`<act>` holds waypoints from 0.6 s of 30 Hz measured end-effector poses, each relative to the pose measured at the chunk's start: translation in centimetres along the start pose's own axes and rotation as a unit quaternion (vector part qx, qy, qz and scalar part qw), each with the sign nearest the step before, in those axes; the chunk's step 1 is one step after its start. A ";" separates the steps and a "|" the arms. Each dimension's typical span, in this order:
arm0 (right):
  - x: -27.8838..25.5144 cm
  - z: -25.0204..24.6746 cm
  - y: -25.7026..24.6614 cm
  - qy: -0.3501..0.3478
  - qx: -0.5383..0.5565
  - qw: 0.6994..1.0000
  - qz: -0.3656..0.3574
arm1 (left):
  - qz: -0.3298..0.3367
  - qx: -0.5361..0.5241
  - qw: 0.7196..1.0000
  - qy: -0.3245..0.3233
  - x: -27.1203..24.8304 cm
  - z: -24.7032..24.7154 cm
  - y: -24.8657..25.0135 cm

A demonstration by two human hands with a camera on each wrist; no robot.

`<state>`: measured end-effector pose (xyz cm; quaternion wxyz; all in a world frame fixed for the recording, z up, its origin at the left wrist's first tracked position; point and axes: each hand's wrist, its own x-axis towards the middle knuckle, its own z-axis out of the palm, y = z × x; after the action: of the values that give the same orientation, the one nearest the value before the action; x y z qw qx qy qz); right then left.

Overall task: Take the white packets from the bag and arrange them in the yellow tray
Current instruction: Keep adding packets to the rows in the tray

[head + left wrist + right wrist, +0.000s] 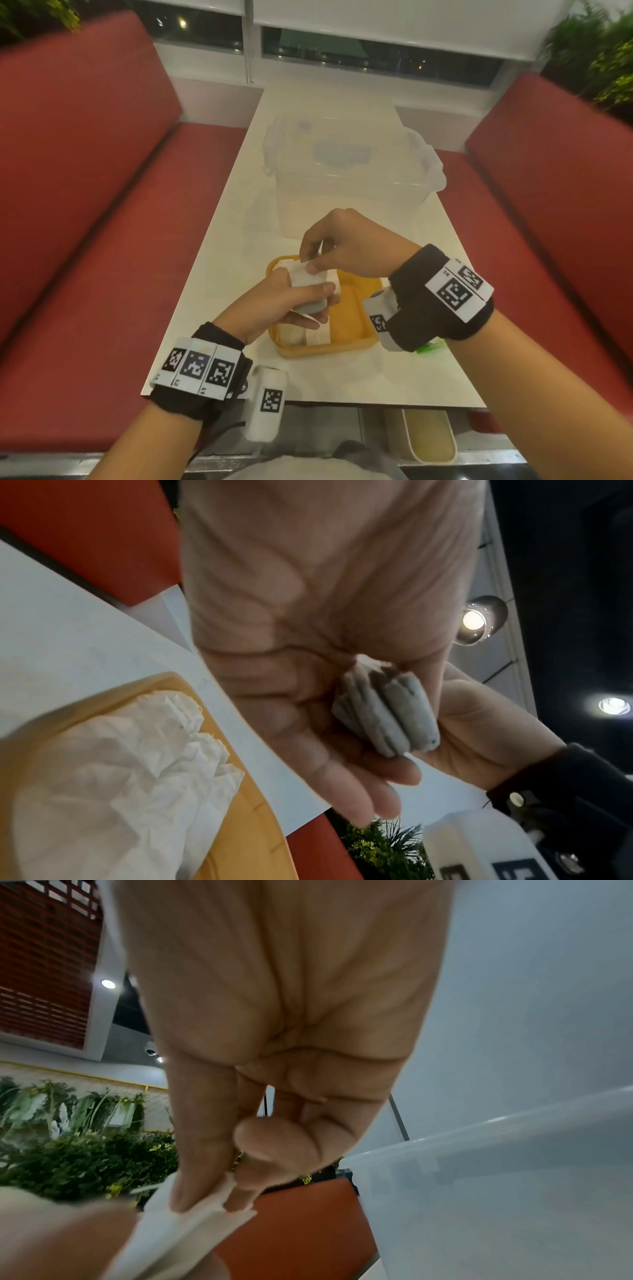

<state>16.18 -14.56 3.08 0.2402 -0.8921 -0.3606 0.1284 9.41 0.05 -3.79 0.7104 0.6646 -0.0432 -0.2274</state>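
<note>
Left hand clamps packet stack over yellow tray; right hand pinches top packet's far edge at 12 o'clock; stack's long axis runs 12–6.

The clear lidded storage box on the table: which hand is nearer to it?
Right. The right hand hovers just in front of the clear storage box; the left hand sits lower, over the yellow tray.

white packets sit over a yellow tray on a white table. red bench seats flank it. black wristbands carry white tags with black square-code patterns. a clear storage box looks frosted grey-white.
</note>
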 end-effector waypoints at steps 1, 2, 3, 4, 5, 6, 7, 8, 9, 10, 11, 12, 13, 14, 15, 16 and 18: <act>0.0 0.1 0.1 -0.002 0.013 1.000 0.000 | -0.003 0.008 1.000 0.006 0.1 0.0 0.0; 0.0 0.1 0.1 -0.002 0.029 1.000 0.003 | -0.006 0.014 1.000 0.010 0.2 0.0 0.0; 0.0 0.2 0.3 -0.001 0.048 0.999 0.006 | -0.007 0.017 1.000 0.012 0.3 0.1 0.0; 0.0 0.3 0.4 0.000 0.064 0.998 0.008 | -0.007 0.018 1.000 0.013 0.3 0.1 0.1; 0.0 0.4 0.6 0.002 0.076 0.997 0.009 | -0.007 0.019 1.000 0.014 0.4 0.1 0.1; -0.1 0.4 0.7 0.006 0.085 0.996 0.009 | -0.007 0.020 1.000 0.018 0.4 0.2 0.1; -0.2 0.4 0.9 0.011 0.095 0.995 0.010 | -0.007 0.022 0.999 0.024 0.5 0.2 0.1; -0.3 0.4 1.0 0.017 0.107 0.994 0.012 | -0.009 0.027 0.999 0.032 0.6 0.3 0.1; -0.4 0.4 1.1 0.026 0.117 0.993 0.016 | -0.011 0.033 0.999 0.039 0.8 0.3 0.1; -0.5 0.4 1.1 0.036 0.126 0.991 0.021 | -0.013 0.041 0.998 0.043 0.9 0.4 0.0; -0.6 0.4 1.2 0.044 0.132 0.990 0.030 | -0.014 0.049 0.998 0.044 1.0 0.4 0.0; -0.6 0.4 1.3 0.046 0.135 0.989 0.043 | -0.015 0.057 0.997 0.044 1.1 0.6 -0.1; -0.7 0.4 1.4 0.038 0.136 0.988 0.057 | -0.016 0.064 0.997 0.046 1.3 0.7 -0.2; -0.8 0.4 1.5 0.021 0.132 0.989 0.067 | -0.016 0.069 0.996 0.047 1.3 0.8 -0.3; -0.8 0.5 1.6 0.002 0.128 0.989 0.068 | -0.015 0.072 0.996 0.048 1.4 0.9 -0.3; -0.9 0.5 1.6 -0.012 0.125 0.990 0.064 | -0.015 0.073 0.996 0.047 1.5 1.0 -0.3; -1.2 0.5 1.6 -0.014 0.133 0.989 0.059 | -0.011 0.058 0.997 0.044 1.6 1.0 -0.5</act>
<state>16.11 -16.21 1.93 0.3435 -0.8702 -0.2905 0.2010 10.37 -1.50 -4.57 0.6690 0.7148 -0.0180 -0.2031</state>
